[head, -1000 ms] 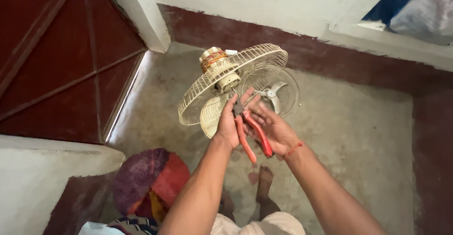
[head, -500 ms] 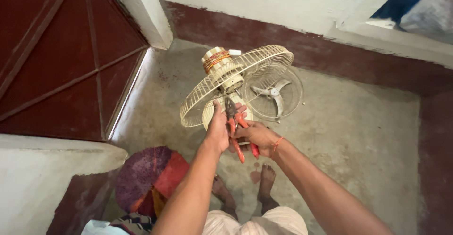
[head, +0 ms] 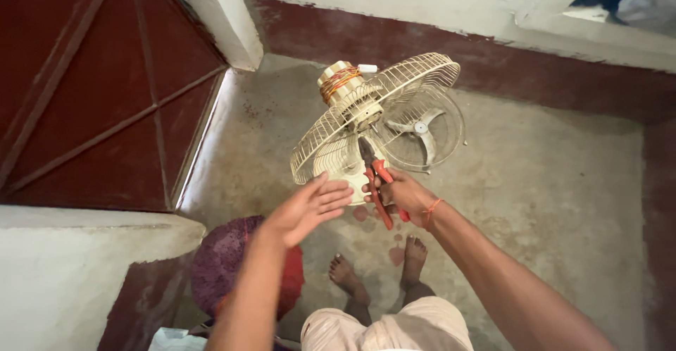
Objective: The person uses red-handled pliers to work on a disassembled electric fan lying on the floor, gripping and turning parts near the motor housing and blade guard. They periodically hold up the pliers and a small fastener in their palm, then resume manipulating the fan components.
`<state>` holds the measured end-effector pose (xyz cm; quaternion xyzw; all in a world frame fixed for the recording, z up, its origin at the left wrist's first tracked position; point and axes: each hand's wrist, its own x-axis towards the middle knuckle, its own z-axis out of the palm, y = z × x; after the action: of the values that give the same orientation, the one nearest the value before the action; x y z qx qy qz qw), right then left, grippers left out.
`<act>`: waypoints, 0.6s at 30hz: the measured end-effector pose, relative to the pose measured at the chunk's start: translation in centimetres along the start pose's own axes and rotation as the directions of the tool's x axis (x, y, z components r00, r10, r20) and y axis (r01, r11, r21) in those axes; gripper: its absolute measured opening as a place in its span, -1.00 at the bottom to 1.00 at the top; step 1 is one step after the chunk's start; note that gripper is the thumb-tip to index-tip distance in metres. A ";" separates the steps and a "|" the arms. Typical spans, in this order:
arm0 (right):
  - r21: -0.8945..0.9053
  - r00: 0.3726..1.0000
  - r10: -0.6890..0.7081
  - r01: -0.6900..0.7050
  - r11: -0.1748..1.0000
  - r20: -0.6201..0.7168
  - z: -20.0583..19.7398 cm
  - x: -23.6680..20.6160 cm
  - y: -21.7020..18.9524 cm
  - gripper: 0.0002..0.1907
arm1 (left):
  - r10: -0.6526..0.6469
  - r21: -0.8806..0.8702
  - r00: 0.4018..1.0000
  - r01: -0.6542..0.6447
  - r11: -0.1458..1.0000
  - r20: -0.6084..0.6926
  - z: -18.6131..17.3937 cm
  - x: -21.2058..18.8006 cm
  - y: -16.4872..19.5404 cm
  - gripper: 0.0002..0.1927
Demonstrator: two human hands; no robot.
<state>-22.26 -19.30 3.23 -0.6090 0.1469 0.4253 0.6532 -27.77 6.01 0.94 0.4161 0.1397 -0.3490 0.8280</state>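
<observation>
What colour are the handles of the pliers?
Red, on the pliers held in the right hand; head view shows it.

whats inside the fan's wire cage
Inside the wire cage a pale blade hub with blades shows through the grille. The right hand holds red-handled pliers covering the lower part.

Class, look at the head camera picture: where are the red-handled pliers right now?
The red-handled pliers are near the picture's centre, gripped in the right hand, their nose up against the cream fan, just right of the open left hand.
</observation>
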 end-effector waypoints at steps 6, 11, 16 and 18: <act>-0.052 1.000 0.006 -0.007 0.999 -0.014 -0.3 1.0 1.2 -0.36 | 0.405 0.167 0.858 -0.370 0.914 -0.316 -3.0 -4.7 7.3 -0.59; -0.064 0.999 0.005 -0.008 0.998 -0.046 -0.9 2.7 2.2 -0.47 | 0.399 0.393 0.849 -0.255 0.884 -0.346 -3.2 0.1 12.9 -0.63; -0.104 0.996 -0.084 0.084 0.991 -0.004 -1.9 5.9 3.5 -0.60 | 0.137 0.554 0.943 0.057 0.831 -0.303 -3.0 6.9 14.2 -0.57; -0.137 1.000 -0.017 0.016 0.990 -0.010 -2.7 7.4 3.7 -0.48 | 0.069 0.489 0.964 0.067 0.870 -0.256 -3.2 9.3 13.7 -0.56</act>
<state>-19.69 -19.37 -5.02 -0.6559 0.1159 0.4256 0.6125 -11.43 9.86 2.20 0.6564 0.1553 -0.3137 0.6683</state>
